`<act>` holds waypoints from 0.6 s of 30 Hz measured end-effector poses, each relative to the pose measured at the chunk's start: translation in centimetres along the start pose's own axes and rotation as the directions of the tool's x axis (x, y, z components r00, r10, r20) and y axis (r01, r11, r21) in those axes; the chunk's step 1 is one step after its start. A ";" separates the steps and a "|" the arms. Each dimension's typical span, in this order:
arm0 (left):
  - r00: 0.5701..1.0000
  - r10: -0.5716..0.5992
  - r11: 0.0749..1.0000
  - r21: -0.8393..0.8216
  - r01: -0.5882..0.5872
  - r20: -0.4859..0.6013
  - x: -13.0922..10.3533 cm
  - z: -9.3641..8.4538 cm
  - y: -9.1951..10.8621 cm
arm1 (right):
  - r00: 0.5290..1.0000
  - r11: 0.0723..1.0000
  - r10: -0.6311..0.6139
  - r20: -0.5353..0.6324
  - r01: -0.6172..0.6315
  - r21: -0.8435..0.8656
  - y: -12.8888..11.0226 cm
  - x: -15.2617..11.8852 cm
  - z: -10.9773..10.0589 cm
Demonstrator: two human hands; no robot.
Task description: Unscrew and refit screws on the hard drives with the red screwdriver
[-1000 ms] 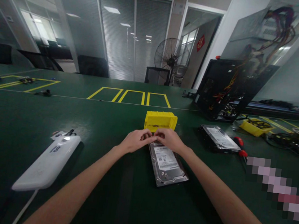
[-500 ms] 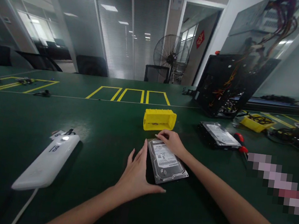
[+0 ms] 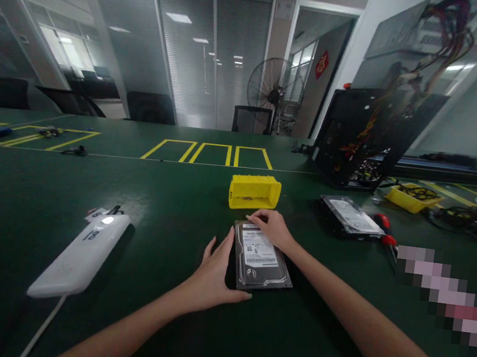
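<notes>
Looking over the worktop [image 3: 152,203], I see the black case [image 3: 356,141] at far right. I have the left hand [image 3: 208,279] spread wide around the near-left corner of the drive [image 3: 261,275]; touching or not, I cannot tell. The right hand's [image 3: 274,229] fingers sit narrow at its far end, any hold hidden. The drive lies flat near the yellow bin [image 3: 258,180], label [image 3: 259,250] up.
</notes>
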State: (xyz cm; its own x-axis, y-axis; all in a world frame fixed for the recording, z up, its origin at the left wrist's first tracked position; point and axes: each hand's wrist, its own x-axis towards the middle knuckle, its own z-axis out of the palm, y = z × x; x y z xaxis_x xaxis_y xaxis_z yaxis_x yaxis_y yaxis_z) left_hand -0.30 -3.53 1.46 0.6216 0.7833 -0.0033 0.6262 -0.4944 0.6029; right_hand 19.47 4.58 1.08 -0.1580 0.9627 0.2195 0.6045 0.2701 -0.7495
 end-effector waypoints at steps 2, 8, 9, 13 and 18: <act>1.000 -0.008 1.000 0.006 0.008 -0.017 0.0 0.1 -0.1 | 0.999 1.000 -0.026 0.034 0.026 0.004 -0.4 0.4 0.0; 0.997 -0.019 1.000 0.013 0.020 -0.074 -0.1 1.0 -0.3 | 0.982 0.990 -0.132 0.138 0.136 -0.026 -1.5 1.8 1.5; 0.996 -0.014 1.000 0.016 0.015 -0.086 -0.1 1.1 -0.3 | 0.979 0.989 -0.144 0.144 0.149 -0.025 -1.6 1.9 1.8; 0.992 0.004 1.000 0.027 0.000 -0.128 -0.2 1.4 -0.1 | 0.978 0.985 -0.169 0.122 0.173 -0.024 -1.7 1.8 1.9; 0.987 0.013 0.999 0.036 -0.008 -0.160 -0.4 1.6 0.2 | 0.979 0.985 -0.166 0.117 0.170 -0.026 -1.8 1.5 1.5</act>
State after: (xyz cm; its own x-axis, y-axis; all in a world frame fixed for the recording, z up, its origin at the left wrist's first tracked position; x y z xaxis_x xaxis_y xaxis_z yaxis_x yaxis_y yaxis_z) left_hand 0.33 -4.53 0.33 0.5465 0.8269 0.1326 0.6381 -0.5137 0.5735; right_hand 16.99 5.56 1.79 -0.3467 0.8994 0.2661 0.5888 0.4295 -0.6847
